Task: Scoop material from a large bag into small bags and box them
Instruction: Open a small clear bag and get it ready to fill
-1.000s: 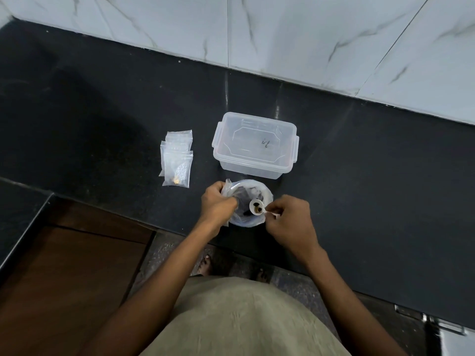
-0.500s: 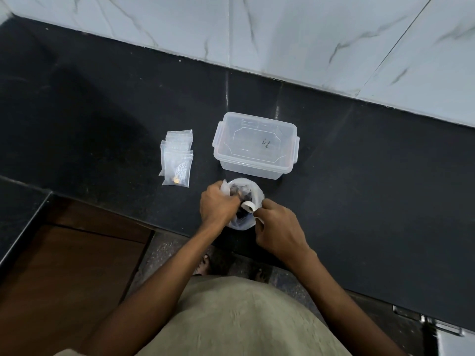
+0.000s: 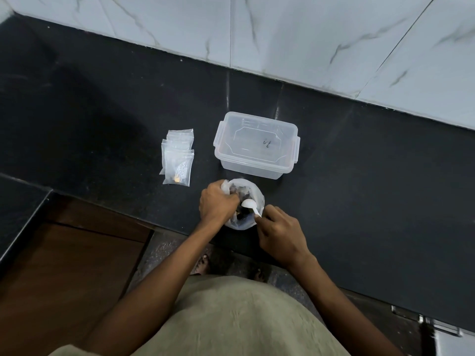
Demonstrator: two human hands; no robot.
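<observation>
Spanning the view — black stone counter, marble-tiled wall behind. Lying left: small bags; clear box sitting beyond large bag. Left hand gripping its rim, right hand pinching white spoon inside.

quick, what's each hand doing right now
Left hand: closed, gripping the rim of the large bag.
Right hand: closed, pinching the handle of the white spoon over the bag.
</observation>
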